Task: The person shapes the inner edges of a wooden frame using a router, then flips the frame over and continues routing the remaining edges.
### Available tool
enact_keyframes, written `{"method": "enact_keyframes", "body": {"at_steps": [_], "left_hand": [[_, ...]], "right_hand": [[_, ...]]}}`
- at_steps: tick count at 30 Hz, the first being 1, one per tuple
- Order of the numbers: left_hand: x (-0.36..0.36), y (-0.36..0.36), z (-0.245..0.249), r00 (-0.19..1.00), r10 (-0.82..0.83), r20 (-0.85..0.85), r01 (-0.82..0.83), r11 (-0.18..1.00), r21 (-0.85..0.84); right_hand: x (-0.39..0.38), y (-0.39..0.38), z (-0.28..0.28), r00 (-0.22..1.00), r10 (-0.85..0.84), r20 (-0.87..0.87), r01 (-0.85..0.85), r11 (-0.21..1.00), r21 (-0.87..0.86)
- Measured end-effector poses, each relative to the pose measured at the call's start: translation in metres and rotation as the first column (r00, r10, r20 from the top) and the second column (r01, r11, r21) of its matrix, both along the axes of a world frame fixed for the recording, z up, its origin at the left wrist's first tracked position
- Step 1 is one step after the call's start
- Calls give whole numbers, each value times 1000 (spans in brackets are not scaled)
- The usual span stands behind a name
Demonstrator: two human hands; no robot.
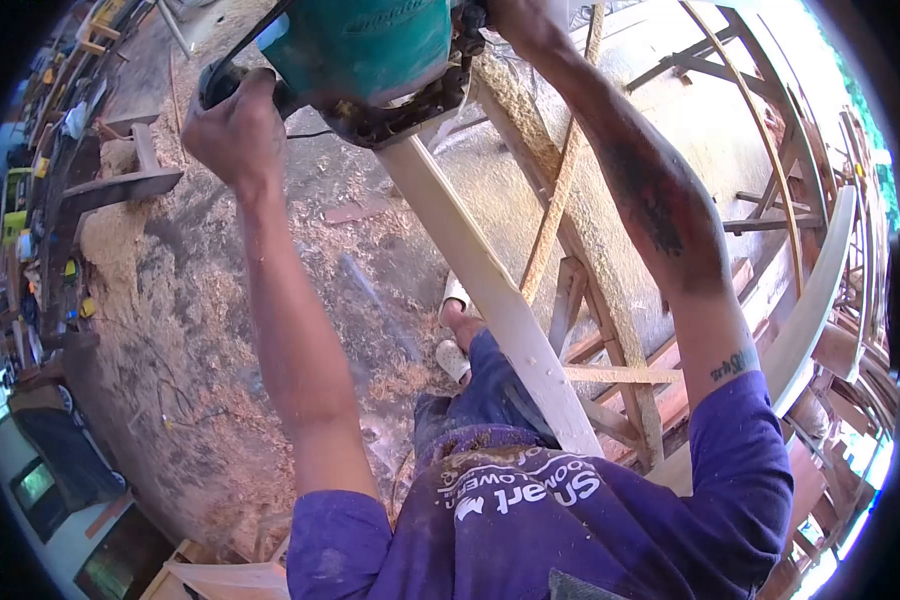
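A teal power router (pixel 375 50) with dark handles and a dusty base sits on the far end of a long pale board (pixel 480 270). My left hand (pixel 235 125) is closed around the dark handle on the router's left side. At the router's right side, my right hand (pixel 530 25) is closed by the other handle, partly cut off by the upper edge of the view. The board slopes from under the router down toward my waist. Whatever bit the router carries is hidden beneath its body.
A wooden trestle frame (pixel 600 290) coated in sawdust stands right of the board. Wood shavings cover the floor (pixel 200 330). A cord (pixel 245 45) runs beside the router. Timber frames (pixel 780 110) stand at right, and a low wooden piece (pixel 120 190) lies at left.
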State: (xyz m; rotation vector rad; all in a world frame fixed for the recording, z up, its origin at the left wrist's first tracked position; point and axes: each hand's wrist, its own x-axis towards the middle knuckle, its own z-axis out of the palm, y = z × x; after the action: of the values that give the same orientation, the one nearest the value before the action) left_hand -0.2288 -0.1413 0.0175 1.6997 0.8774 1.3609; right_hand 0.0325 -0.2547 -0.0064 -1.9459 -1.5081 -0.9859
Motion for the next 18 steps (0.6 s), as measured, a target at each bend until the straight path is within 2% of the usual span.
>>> {"method": "enact_keyframes", "body": {"at_steps": [3, 5, 8, 12, 14, 15, 17, 18], "left_hand": [[5, 15, -6, 995, -5, 95, 9, 999, -48], [4, 21, -4, 1000, 24, -20, -25, 1000, -13], [5, 30, -8, 1000, 24, -10, -24, 999, 38], [5, 39, -13, 998, 66, -19, -64, 995, 77], [3, 34, -9, 1000, 0, 31, 9, 958, -286], [4, 34, -7, 999, 3, 33, 6, 963, -269], [9, 31, -5, 993, 117, -31, -118, 993, -17], [10, 29, -5, 988, 146, -50, -146, 989, 16]], "right_hand": [[3, 11, -1, 999, -30, -13, 30, 1000, 4], [2, 15, 5, 998, 42, -55, -41, 999, 18], [-3, 22, 6, 993, 90, -74, -80, 989, 123], [3, 28, 7, 992, 100, -73, -95, 994, 62], [7, 38, 3, 930, 33, -365, -17, 999, 47], [8, 40, 4, 931, 43, -363, -20, 998, 65], [10, 36, 2, 953, 68, -295, -72, 997, -3], [7, 30, 5, 988, 108, -113, -111, 994, -14]]}}
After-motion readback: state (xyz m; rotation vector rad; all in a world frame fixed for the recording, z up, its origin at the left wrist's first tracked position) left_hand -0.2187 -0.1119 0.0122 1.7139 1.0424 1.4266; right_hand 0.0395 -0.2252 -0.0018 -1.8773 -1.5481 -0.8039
